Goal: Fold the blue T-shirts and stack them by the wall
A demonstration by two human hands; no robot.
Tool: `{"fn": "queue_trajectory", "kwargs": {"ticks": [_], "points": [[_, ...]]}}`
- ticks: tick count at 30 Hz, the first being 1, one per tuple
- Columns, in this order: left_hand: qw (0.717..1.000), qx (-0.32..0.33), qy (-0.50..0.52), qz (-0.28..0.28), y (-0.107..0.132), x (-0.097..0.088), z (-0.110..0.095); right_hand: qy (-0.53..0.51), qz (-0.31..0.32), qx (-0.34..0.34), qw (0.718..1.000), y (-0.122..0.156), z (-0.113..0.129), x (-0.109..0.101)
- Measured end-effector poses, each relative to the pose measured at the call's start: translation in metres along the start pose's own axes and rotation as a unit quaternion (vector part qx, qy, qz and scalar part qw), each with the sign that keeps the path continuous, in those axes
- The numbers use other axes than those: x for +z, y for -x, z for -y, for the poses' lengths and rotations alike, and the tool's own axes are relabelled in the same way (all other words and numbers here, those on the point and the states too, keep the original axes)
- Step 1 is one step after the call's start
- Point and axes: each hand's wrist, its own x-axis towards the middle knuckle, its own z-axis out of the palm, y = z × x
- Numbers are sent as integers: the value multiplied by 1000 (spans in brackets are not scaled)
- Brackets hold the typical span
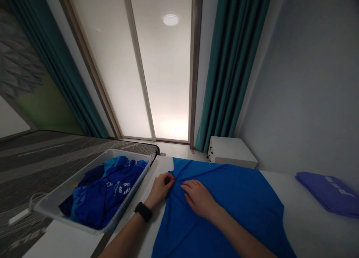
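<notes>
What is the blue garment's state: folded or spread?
Spread: the blue garment lies open across the table, pinched by the left hand; the right hand rests on it.

Smooth matt blue cloth shirt (224, 202), on a smooth white tabletop (316, 228), glossy translucent white plastic tub (129, 157), soft crumpled blue cloth garments (109, 194) inside it, matt black watch strap (143, 211), folded teal cloth curtains (232, 63)
</notes>
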Motion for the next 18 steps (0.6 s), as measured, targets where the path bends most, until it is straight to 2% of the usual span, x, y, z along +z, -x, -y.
{"fn": "queue_trajectory", "kwargs": {"ticks": [2,5,12,15,18], "points": [[1000,-9,29,-4,0,1,3,25,-17,18,999,-22,11,6],[997,-21,74,-18,-2,3,6,47,-34,41,997,-42,13,14],[980,-45,193,-30,-7,-1,0,88,-61,32,994,-55,5,21],[985,-31,166,-21,-5,-10,-7,89,-81,21,992,-54,6,17],[998,13,67,-7,2,-18,-13,92,-78,4,993,-48,10,15]]}}
